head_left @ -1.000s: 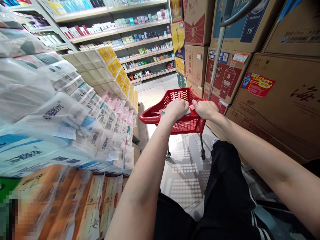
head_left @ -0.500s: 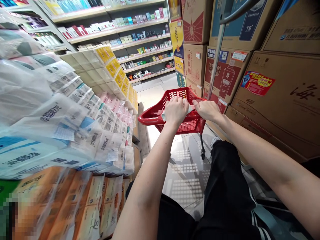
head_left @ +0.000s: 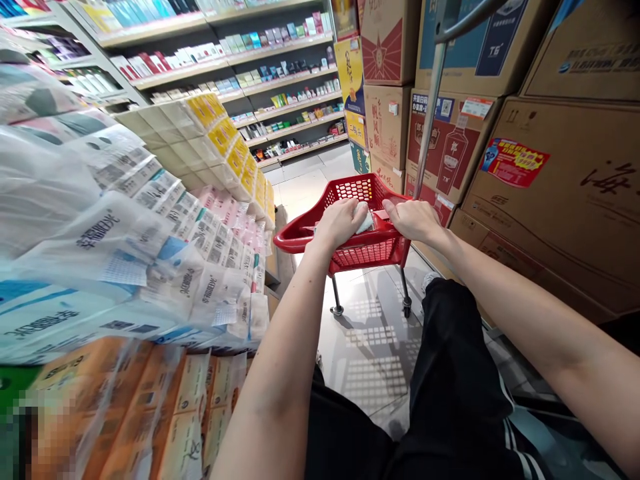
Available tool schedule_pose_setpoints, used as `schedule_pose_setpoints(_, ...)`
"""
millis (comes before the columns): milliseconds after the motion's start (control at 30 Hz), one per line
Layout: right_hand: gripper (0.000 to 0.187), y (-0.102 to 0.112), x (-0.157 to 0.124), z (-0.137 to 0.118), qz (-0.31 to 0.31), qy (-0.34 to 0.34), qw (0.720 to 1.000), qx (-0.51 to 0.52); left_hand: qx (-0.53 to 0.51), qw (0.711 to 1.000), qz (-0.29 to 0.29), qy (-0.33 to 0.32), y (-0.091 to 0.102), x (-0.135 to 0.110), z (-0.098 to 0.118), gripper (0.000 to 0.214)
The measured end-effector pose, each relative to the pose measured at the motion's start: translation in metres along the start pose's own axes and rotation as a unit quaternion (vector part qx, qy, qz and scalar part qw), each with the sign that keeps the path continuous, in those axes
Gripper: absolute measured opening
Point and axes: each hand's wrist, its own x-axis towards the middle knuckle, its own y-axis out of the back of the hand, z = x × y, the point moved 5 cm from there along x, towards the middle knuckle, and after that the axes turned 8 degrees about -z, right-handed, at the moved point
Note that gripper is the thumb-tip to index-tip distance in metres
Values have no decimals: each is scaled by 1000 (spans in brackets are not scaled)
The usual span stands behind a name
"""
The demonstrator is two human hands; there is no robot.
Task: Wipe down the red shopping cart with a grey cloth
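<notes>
While left hand (head_left: 341, 221), curled, grips pale cloth (head_left: 367, 220) on red cart (head_left: 295, 241) | right hand (head_left: 414, 219) clasps handle (head_left: 374, 238) | cloth work seems unfinished, share done unclear

The trolley (head_left: 383, 237) is red, the cloth (head_left: 367, 222) whitish, the trousers (head_left: 450, 360) black with white side stripes, the large carton (head_left: 540, 227) brown with a red-and-yellow label (head_left: 515, 163), the lower-left packs (head_left: 95, 400) orange and cream, and the pale grey floor (head_left: 345, 360) chequered by light and shadow.
</notes>
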Motion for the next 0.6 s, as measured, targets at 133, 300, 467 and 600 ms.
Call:
schedule_pose_setpoints(133,81,1,-2,-1,1,6,1000,-1,-6,1000,0,9,-1,3,1,43)
schedule_pose_setpoints(300,78,3,-3,1,-3,4,1000,-7,24,995,69,69,4,-8,7,41)
schedule_pose_setpoints(467,76,4,-4,3,5,14,1000,-8,-4,992,81,101,6,-23,-10,46)
schedule_pose_setpoints(600,76,2,-6,-1,0,38,999,-33,-35,993,-26,109,0,-11,-41,51)
